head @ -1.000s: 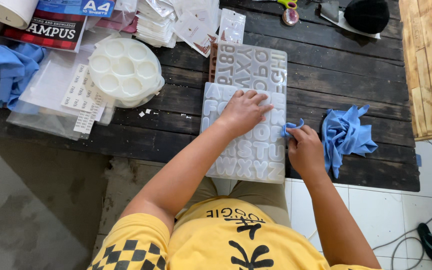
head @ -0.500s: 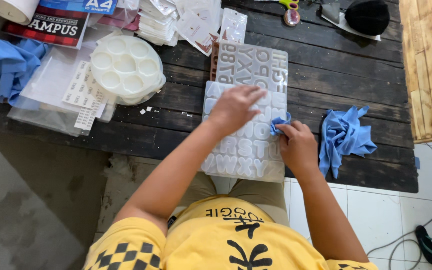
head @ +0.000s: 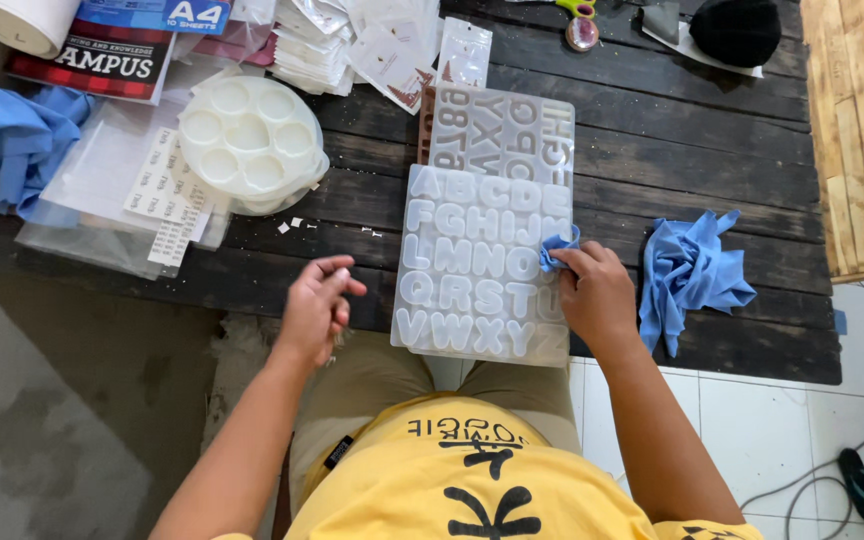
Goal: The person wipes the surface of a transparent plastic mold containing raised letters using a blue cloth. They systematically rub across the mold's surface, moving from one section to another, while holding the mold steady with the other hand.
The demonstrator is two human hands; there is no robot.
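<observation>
The clear silicone letter mold [head: 482, 265] lies flat at the near edge of your dark plank table [head: 712, 150], overlapping a second letter mold [head: 502, 125] behind it. Pale tile floor shows near right. Your right hand [head: 597, 295] pinches a small blue cloth scrap [head: 557, 250] against the mold's right side. Your left hand [head: 317, 305] hovers left of it, fingers loosely curled, holding nothing. A crumpled blue cloth [head: 692, 270] lies right.
</observation>
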